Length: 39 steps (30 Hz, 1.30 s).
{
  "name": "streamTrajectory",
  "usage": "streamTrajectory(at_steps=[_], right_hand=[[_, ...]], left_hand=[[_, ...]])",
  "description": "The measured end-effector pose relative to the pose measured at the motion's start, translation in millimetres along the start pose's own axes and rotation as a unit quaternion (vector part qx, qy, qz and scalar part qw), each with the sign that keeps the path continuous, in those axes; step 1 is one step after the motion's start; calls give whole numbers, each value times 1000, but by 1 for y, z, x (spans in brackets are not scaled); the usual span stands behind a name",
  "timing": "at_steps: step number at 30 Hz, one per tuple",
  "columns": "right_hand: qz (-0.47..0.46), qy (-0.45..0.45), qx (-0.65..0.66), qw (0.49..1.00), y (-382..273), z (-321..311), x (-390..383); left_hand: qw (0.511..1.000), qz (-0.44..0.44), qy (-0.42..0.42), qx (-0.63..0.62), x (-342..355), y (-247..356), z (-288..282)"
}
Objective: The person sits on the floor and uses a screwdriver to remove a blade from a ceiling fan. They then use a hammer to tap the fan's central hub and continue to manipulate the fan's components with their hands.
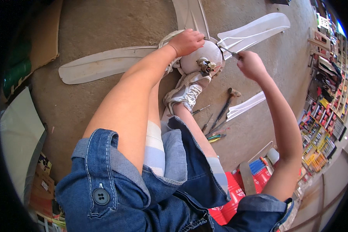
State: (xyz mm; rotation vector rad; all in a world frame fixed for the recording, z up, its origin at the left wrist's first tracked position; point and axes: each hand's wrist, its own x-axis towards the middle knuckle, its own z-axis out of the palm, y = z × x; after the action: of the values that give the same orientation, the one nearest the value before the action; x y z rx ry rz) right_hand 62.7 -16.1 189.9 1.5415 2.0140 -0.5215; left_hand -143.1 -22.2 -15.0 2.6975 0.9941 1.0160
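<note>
A white ceiling fan lies on the floor, its round motor housing (199,58) beside my shoe. Three blades spread out from it, among them the left blade (100,65) and the right blade (255,30). My left hand (187,41) curls its fingers over the housing's upper rim. With a closed fist, my right hand (251,65) grips a thin metal hand tool (229,51). Its tip meets the housing's edge near the right blade's root; the tool's exact kind is hidden by my fist. Wires and a metal fitting (206,65) stick up from the housing's centre.
On the floor right of my shoe lie a hammer (229,101), a screwdriver (201,109), pliers with yellow-green handles (216,137) and a loose white blade (246,106). Red packaging (232,197) is beside my leg. Stocked shelves (324,131) line the right; cardboard (46,34) stands at left.
</note>
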Motion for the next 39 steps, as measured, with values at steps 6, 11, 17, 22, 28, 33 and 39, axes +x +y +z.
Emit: streamTrajectory(at_steps=[6, 11, 17, 22, 28, 33, 39], right_hand=[[-191, 45, -274, 942, -23, -9, 4], [124, 27, 212, 969, 17, -1, 4], [111, -31, 107, 988, 11, -5, -3], [-183, 34, -359, 914, -23, -7, -11], [220, -53, 383, 896, -10, -13, -8], [184, -98, 309, 928, 15, 5, -6], [-56, 100, -185, 976, -4, 8, -12]], left_hand=[[1000, -10, -19, 9, -4, -3, -3], [1000, -9, -5, -3, -4, -1, -1], [1000, -10, -16, 6, -2, 1, -1], [1000, -2, -13, -9, -5, -1, 2], [1000, -5, -21, 7, -7, -2, 1], [1000, -5, -18, -2, -3, 1, 0], [999, -4, -34, 1, -5, -3, 3]])
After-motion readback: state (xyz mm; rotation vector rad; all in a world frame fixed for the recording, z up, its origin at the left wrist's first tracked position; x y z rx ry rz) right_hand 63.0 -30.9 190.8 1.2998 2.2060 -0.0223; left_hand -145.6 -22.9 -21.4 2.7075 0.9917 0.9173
